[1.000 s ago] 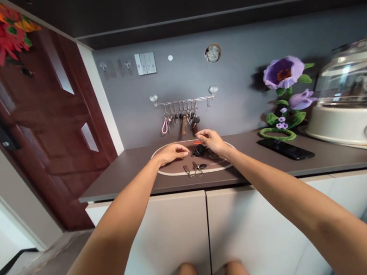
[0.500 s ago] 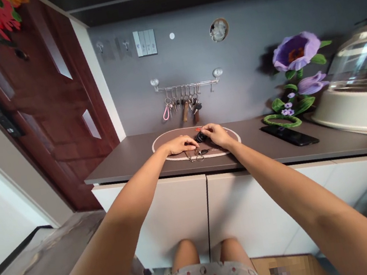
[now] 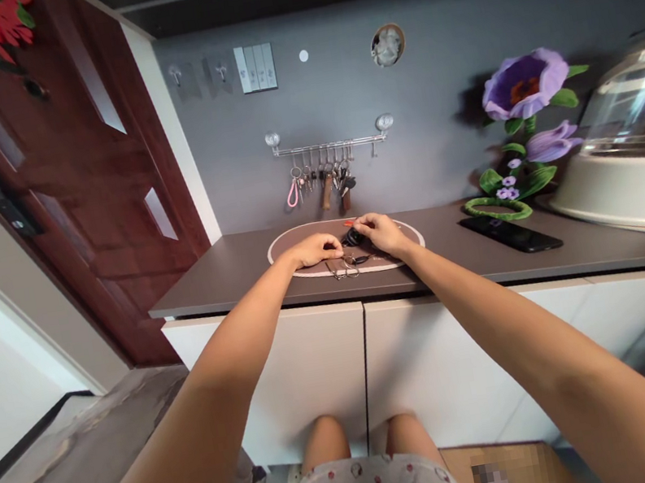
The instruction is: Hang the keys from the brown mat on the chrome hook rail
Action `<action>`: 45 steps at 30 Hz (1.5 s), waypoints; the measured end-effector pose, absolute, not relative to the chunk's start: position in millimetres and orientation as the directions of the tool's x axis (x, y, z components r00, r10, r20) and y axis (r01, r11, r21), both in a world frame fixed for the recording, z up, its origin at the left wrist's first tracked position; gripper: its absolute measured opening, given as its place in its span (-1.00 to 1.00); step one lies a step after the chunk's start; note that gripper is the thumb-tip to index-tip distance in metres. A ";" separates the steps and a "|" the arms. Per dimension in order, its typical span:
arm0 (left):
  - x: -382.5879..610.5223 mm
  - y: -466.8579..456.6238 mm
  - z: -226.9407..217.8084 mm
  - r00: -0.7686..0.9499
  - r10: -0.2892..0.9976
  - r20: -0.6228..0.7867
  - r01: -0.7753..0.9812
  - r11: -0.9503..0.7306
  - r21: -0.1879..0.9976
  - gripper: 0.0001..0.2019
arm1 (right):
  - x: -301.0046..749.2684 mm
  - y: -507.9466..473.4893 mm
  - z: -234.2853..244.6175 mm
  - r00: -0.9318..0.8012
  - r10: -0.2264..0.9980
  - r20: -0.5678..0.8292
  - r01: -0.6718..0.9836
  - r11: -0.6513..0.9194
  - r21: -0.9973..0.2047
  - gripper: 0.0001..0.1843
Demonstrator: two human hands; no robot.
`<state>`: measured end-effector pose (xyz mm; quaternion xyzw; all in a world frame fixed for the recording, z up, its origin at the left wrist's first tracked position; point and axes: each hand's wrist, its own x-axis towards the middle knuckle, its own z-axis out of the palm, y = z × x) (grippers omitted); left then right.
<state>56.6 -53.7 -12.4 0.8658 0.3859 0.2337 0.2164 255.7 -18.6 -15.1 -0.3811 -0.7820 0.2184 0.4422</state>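
Both hands rest over an oval brown mat [image 3: 302,269] with a pale rim on the counter. My left hand [image 3: 319,249] has its fingers curled and the thumb and fingertips together; whatever they hold is too small to make out. Just below its fingertips lie metal key rings [image 3: 351,263] and a black-headed key [image 3: 361,260]. My right hand [image 3: 381,234] pinches at a small black object [image 3: 351,237], its kind unclear. A small red piece [image 3: 348,224] shows at the right fingertips. The black object sits between the two hands.
Several keys [image 3: 326,190] hang from a clear hook rail [image 3: 331,144] on the wall. Right of the mat lie a black phone [image 3: 510,232] and a purple flower ornament [image 3: 525,88]. A domed white appliance [image 3: 626,174] stands farther right. A dark red door [image 3: 98,229] is at left.
My left fingers have curled in and drawn together, uncovering more of the key rings. My right hand holds nearly the same place. The view has tilted slightly.
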 end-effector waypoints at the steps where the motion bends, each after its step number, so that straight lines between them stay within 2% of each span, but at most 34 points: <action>1: 55.8 -52.9 -12.9 0.580 0.777 0.245 0.571 -0.602 0.558 -0.77 | 255.7 -19.5 -14.8 -0.313 0.794 0.521 0.404 0.608 -0.684 -0.79; 6: 52.1 -48.8 -15.9 0.486 0.813 0.321 0.541 -0.568 0.621 -0.75 | 255.3 -23.3 -13.1 -0.306 0.805 0.508 0.413 0.593 -0.692 -0.81; 9: 52.2 -46.6 -18.7 0.396 0.856 0.331 0.473 -0.499 0.726 -0.77 | 254.3 -26.2 -11.6 -0.309 0.794 0.523 0.440 0.607 -0.662 -0.82; 13: 53.9 -42.0 -22.6 0.294 0.909 0.295 0.256 -0.373 0.892 -0.83 | 252.6 -29.2 -10.2 -0.300 0.762 0.574 0.523 0.635 -0.569 -0.83; 18: 54.4 -35.1 -23.4 0.184 0.954 0.236 -0.004 -0.239 0.971 -0.88 | 250.7 -28.1 -10.3 -0.323 0.685 0.653 0.575 0.690 -0.440 -0.81; 24: 56.2 -35.4 -17.8 0.120 0.976 0.180 -0.286 -0.140 0.948 -0.91 | 244.1 -27.1 -11.3 -0.385 0.544 0.745 0.554 0.782 -0.285 -0.79; 30: 57.4 -36.5 -14.5 0.110 0.978 0.177 -0.386 -0.122 0.914 -0.92 | 235.0 -29.1 -12.6 -0.522 0.419 0.743 0.459 0.872 -0.169 -0.71; 45: 59.4 -38.6 -14.1 0.178 0.963 0.203 -0.396 -0.119 0.911 -0.94 | 230.9 -26.5 -15.1 -0.532 0.429 0.730 0.434 0.879 -0.200 -0.71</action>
